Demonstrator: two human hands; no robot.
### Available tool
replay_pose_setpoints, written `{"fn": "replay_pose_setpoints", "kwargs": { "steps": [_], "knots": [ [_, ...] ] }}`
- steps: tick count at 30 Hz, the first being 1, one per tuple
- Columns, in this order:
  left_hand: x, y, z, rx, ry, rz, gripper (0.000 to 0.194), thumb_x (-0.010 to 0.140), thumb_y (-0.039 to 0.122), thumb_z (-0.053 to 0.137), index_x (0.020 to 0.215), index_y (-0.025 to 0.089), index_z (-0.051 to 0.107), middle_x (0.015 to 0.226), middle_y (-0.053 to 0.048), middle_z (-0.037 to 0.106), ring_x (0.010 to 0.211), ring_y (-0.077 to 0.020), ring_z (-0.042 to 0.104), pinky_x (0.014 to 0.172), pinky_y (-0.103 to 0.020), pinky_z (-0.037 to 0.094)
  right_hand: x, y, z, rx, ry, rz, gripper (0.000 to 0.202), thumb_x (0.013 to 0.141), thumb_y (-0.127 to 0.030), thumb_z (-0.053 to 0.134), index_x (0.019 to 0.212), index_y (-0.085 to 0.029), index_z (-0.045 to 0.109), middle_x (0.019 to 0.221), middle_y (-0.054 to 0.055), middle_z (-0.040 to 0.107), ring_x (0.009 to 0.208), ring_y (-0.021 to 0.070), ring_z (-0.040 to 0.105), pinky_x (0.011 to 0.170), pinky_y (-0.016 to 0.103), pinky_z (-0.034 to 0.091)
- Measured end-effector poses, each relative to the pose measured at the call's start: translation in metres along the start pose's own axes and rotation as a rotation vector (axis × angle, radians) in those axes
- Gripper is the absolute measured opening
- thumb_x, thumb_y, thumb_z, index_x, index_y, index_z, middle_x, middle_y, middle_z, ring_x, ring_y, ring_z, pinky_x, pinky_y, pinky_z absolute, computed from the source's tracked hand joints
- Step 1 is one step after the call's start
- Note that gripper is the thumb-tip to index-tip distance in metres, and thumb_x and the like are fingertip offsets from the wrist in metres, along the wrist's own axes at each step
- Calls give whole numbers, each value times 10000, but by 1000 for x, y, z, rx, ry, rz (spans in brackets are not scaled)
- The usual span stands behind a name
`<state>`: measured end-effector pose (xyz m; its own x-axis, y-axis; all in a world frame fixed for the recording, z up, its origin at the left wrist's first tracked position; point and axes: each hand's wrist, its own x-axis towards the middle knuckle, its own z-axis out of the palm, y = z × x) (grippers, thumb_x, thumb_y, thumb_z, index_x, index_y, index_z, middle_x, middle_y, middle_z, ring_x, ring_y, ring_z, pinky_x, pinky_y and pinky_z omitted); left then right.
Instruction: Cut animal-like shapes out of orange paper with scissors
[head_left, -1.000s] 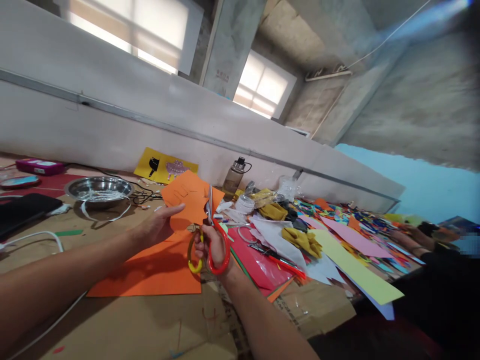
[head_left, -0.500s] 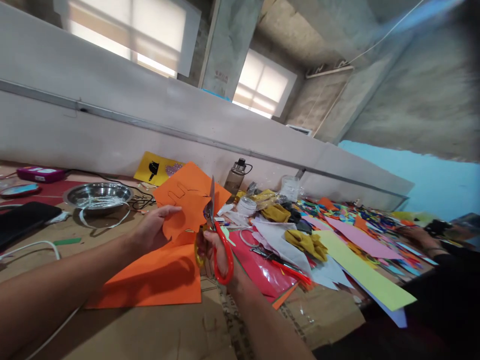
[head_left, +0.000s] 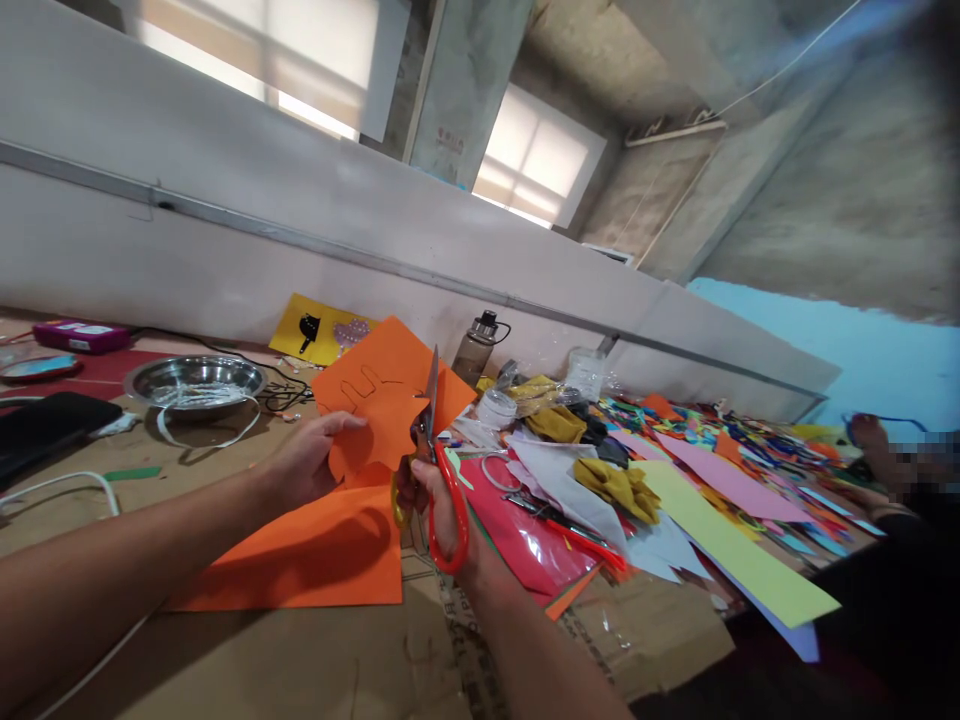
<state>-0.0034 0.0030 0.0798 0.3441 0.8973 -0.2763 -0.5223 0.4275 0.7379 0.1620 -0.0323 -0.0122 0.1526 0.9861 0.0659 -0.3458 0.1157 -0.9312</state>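
Note:
My left hand (head_left: 311, 458) grips the lower left edge of an orange paper sheet (head_left: 379, 400), thumb on its face. Dark drawn outlines run across the sheet's upper part, and its lower edge is cut unevenly. Scissors (head_left: 448, 510) with red and yellow handles are in my right hand (head_left: 431, 495), blades pointing up at the sheet's right part. The blades look nearly together; one partly covers the paper. Beneath both hands, another orange sheet (head_left: 315, 560) lies on the cardboard-covered table (head_left: 247, 660).
A steel bowl (head_left: 195, 380) and black phone (head_left: 56, 435) stand left. Behind are a yellow card (head_left: 319, 330) and a bottle (head_left: 476, 345). To the right lie a red packet (head_left: 517, 530), mustard cloth (head_left: 619, 488) and coloured strips (head_left: 735, 530). Another person's hand (head_left: 874, 450) is at far right.
The scissor blades have come closer together at the orange sheet, which has shifted slightly. At far right, the other person's hand has risen with a blue thing. The view has tilted a little.

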Motion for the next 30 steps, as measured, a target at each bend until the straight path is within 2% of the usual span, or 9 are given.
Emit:
{"fn": "replay_pose_setpoints", "kwargs": {
  "steps": [3, 6, 10, 15, 19, 27, 30],
  "knots": [
    [1, 0, -1, 20, 12, -46, 194, 849, 34, 504, 766, 136, 647, 584, -38, 686, 469, -163, 648, 498, -231, 532, 1, 1, 0, 7, 14, 13, 272, 724, -434, 712, 834, -209, 606, 713, -6, 624, 627, 130, 568, 585, 250, 465],
    [0, -1, -1, 32, -33, -63, 210, 883, 63, 475, 853, 112, 677, 645, -60, 724, 510, -177, 677, 551, -249, 559, 1, 2, 0, 13, 26, 17, 282, 706, -426, 720, 852, -212, 608, 732, -7, 638, 639, 133, 584, 593, 249, 467],
    [-2, -3, 1, 15, -42, -77, 254, 880, 68, 473, 998, 92, 697, 702, -74, 754, 573, -200, 716, 602, -262, 574, 2, 2, 2, 26, 34, 19, 297, 687, -411, 730, 875, -220, 604, 764, -5, 651, 654, 139, 594, 583, 247, 458],
    [-5, -3, 5, 6, -33, -73, 304, 859, 56, 483, 1081, 80, 690, 785, -101, 781, 670, -231, 756, 677, -292, 596, 1, 0, 7, 32, 42, 14, 319, 680, -434, 739, 869, -225, 589, 716, -23, 608, 592, 124, 534, 518, 232, 403],
    [-8, -3, 7, 5, -30, -67, 330, 840, 45, 505, 1105, 106, 691, 776, -91, 785, 698, -247, 767, 675, -305, 609, -3, -4, 8, 7, 14, -6, 299, 702, -430, 746, 835, -212, 590, 692, -40, 548, 579, 105, 467, 545, 229, 410],
    [-8, -4, 4, 19, -62, -53, 313, 875, 46, 476, 1110, 72, 681, 756, -97, 780, 642, -226, 755, 631, -287, 605, -5, -7, 7, -27, 10, 15, 290, 737, -439, 726, 844, -209, 586, 700, -38, 535, 594, 104, 461, 553, 223, 390],
    [-8, -4, 4, 6, -65, -61, 307, 873, 49, 486, 1101, 88, 687, 765, -93, 780, 651, -224, 756, 665, -290, 610, -6, -8, 8, -30, 3, 15, 296, 746, -448, 723, 859, -210, 588, 705, -40, 535, 589, 98, 451, 556, 218, 398]
  ]
}}
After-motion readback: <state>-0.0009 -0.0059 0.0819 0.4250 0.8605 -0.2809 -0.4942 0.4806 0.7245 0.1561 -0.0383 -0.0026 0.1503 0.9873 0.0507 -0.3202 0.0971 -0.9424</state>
